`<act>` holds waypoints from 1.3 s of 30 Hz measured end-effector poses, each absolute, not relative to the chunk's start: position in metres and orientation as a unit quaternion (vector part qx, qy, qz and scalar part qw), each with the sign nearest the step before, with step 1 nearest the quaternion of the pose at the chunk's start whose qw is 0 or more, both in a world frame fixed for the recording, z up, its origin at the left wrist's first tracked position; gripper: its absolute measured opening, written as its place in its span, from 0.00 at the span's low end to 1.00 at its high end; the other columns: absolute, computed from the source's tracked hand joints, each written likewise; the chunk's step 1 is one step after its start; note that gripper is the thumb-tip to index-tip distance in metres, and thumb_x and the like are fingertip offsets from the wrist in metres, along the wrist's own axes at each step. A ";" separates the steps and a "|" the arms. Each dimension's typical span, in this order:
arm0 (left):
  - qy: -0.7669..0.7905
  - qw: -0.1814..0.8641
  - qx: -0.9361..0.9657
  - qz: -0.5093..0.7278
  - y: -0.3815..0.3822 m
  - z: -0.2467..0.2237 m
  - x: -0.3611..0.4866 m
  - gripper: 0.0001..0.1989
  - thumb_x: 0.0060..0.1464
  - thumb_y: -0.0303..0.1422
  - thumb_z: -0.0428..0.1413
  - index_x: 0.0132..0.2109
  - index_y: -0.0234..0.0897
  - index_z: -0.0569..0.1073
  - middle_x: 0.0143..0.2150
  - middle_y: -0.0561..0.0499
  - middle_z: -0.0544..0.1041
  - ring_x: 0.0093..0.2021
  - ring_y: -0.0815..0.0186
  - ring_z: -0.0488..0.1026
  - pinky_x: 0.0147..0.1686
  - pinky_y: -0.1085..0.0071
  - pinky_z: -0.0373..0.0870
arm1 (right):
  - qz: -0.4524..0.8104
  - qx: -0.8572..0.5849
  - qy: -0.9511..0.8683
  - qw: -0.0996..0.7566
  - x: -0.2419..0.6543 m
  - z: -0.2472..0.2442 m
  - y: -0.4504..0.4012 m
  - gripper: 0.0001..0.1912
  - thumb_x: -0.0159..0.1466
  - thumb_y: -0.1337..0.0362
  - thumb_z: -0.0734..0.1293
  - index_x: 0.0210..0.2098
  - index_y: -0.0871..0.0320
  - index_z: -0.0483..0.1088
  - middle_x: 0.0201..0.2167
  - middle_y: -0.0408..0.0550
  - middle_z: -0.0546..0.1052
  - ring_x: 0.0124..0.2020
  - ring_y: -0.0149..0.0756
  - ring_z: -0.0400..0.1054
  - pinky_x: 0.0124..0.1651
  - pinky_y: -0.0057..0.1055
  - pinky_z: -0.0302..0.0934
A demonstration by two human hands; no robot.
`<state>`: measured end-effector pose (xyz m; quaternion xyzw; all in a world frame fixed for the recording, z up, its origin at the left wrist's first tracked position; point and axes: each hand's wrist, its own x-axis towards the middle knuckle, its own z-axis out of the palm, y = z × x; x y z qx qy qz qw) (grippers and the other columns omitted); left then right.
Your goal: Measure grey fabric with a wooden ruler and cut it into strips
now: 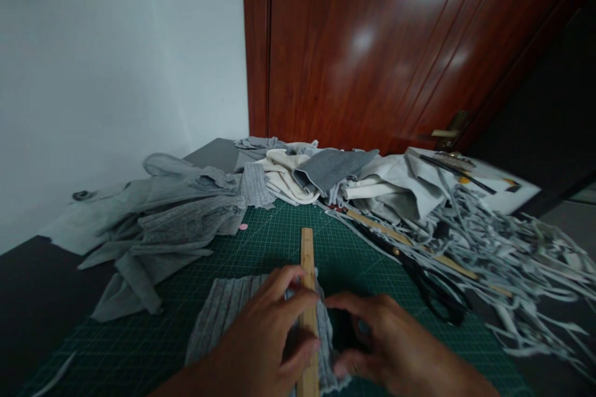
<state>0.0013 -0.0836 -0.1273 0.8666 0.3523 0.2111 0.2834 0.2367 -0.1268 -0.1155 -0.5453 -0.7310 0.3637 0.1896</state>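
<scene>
A piece of grey ribbed knit fabric (pixel 226 298) lies flat in front of me on a green cutting mat (pixel 274 242). Lengthwise over its right part runs a wooden ruler (pixel 307 254). My left hand (pixel 274 329) rests across the fabric, its fingertips and thumb bent onto the ruler and holding it down. To the right of the ruler is my right hand (pixel 382 335), with thumb and index finger apart at the fabric's right edge. The thumb tip touches that edge; a small greyish patch under the curled fingers is too dark to make out.
Grey garments and fabric (pixel 186 211) are heaped on the left, with folded cloth (pixel 335 167) at the back. Black-handled scissors (pixel 437 291), another wooden ruler (pixel 451 265) and tangled fabric strips (pixel 516 260) lie to the right. Behind stand a white wall and a brown door (pixel 354 74).
</scene>
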 end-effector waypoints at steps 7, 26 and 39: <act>0.331 0.276 0.889 0.154 -0.074 -0.114 -0.010 0.33 0.44 0.35 0.72 0.59 0.45 0.77 0.68 0.46 0.70 0.67 0.46 0.66 0.66 0.49 0.66 | 0.371 -0.481 -0.771 0.192 0.235 -0.113 -0.128 0.32 0.61 0.60 0.79 0.64 0.48 0.74 0.41 0.48 0.85 0.34 0.44 0.76 0.36 0.35 0.62; 0.343 0.258 0.894 0.130 -0.069 -0.117 -0.016 0.47 0.33 0.40 0.77 0.63 0.48 0.74 0.68 0.46 0.70 0.66 0.44 0.65 0.67 0.46 0.60 | 0.288 -0.507 -0.799 0.147 0.227 -0.116 -0.129 0.45 0.55 0.55 0.80 0.69 0.60 0.68 0.39 0.54 0.84 0.30 0.47 0.78 0.31 0.36 0.66; 0.337 0.278 0.885 0.159 -0.069 -0.125 -0.017 0.56 0.29 0.47 0.78 0.68 0.49 0.70 0.68 0.46 0.68 0.66 0.44 0.63 0.67 0.47 0.60 | 0.293 -0.516 -0.787 0.168 0.224 -0.116 -0.130 0.36 0.59 0.60 0.78 0.65 0.58 0.72 0.44 0.54 0.85 0.33 0.46 0.80 0.35 0.35 0.68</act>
